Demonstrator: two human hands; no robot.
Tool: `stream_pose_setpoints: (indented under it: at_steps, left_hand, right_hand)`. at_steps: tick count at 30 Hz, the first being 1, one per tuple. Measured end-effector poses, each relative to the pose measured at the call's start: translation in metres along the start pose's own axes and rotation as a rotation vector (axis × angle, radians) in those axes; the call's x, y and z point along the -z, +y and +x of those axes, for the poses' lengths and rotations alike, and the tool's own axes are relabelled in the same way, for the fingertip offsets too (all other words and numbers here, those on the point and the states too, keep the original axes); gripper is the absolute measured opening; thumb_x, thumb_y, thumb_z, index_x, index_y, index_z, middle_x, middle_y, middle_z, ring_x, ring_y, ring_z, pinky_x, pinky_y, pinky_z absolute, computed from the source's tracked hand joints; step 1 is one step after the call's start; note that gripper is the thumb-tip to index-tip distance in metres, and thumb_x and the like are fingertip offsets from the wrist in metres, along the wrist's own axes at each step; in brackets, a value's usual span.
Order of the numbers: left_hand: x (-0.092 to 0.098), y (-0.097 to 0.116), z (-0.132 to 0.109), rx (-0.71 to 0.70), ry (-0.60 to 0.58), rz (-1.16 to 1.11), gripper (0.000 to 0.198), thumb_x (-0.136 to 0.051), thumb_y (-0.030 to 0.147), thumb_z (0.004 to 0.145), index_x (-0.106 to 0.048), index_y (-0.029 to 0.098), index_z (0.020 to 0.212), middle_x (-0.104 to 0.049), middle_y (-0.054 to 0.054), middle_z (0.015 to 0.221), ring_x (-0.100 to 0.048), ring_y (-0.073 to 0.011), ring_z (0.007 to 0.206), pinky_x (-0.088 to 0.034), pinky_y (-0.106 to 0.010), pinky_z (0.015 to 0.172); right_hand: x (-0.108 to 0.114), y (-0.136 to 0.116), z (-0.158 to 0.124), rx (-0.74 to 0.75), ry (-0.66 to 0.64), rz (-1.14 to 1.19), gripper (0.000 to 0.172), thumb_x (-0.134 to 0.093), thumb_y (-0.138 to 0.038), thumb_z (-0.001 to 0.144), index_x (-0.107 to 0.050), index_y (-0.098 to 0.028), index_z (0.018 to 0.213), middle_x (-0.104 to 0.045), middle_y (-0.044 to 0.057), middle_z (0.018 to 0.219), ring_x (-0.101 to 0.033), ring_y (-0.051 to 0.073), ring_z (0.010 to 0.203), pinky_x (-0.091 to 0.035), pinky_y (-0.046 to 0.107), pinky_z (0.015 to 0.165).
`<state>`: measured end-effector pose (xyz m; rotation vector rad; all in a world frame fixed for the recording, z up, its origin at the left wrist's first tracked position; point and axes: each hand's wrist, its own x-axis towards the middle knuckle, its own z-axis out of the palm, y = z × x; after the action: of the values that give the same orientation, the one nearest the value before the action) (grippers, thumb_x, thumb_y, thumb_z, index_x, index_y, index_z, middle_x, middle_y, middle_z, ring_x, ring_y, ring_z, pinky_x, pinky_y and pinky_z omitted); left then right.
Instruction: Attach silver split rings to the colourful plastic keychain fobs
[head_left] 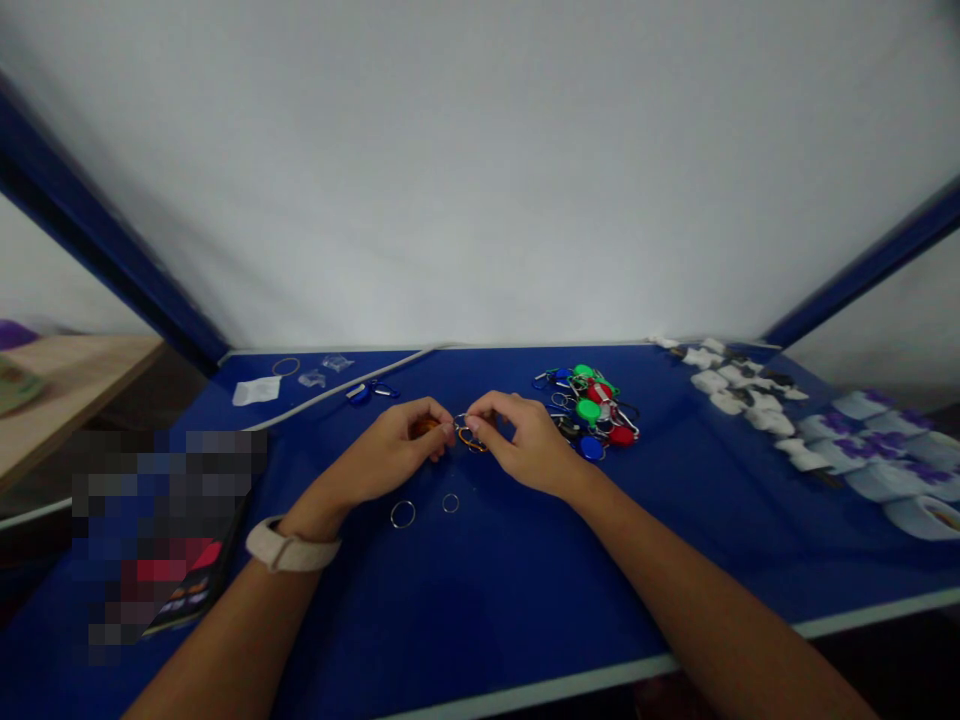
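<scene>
My left hand (397, 448) and my right hand (523, 442) meet over the middle of a blue table top (480, 570). The left fingers hold a small orange-brown piece (425, 427), partly hidden by them. The right thumb and finger pinch a metal split ring (463, 424), and an orange loop (472, 442) hangs just below it. Two loose metal split rings (403, 514) lie near my left wrist, the smaller one (450, 503) just to their right. A pale band (289, 545) circles my left wrist.
A heap of green, red and blue keychains (589, 410) lies right of my hands. Small white pieces (739, 395) and white-and-purple items (877, 450) line the right side. A phone (191, 590) sits at the left edge. A white sachet (256, 391) and clear plastic bits (322, 370) lie far left.
</scene>
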<state>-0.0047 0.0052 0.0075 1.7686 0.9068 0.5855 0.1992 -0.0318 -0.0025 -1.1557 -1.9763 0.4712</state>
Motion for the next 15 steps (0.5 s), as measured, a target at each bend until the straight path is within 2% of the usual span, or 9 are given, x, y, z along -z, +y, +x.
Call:
stream_pose_setpoints:
  at_steps: [4,8,15]
  left_hand:
    - [0.0012,-0.0009,-0.0005,-0.053,0.038,0.038,0.018,-0.057,0.034,0.092,-0.059,0.017,0.089,-0.060,0.001,0.073,-0.057,-0.0135,0.068,-0.046,-0.027,0.065]
    - [0.0006,0.0008,-0.0020,-0.089,0.086,0.079,0.016,-0.055,0.032,0.093,-0.057,0.017,0.088,-0.058,0.002,0.073,-0.053,-0.0126,0.067,-0.042,-0.026,0.063]
    - [-0.0037,0.0027,-0.0022,-0.161,0.138,0.167,0.012,-0.055,0.028,0.092,-0.058,0.017,0.087,-0.061,0.000,0.078,-0.055,-0.0137,0.070,-0.043,-0.026,0.065]
  right_hand:
    - [0.0003,-0.0005,-0.0004,0.004,-0.028,-0.019,0.011,-0.056,-0.025,0.096,-0.064,-0.020,0.090,-0.068,-0.002,0.081,-0.060,0.014,0.076,-0.041,0.030,0.080]
    - [0.0001,-0.0013,-0.0004,0.020,-0.108,-0.007,0.011,-0.054,-0.024,0.097,-0.064,-0.020,0.092,-0.068,0.000,0.084,-0.061,0.014,0.078,-0.041,0.029,0.079]
    - [0.0013,-0.0022,-0.0007,0.048,-0.167,-0.041,0.012,-0.051,-0.020,0.098,-0.061,-0.020,0.092,-0.070,0.000,0.089,-0.064,0.014,0.083,-0.040,0.031,0.088]
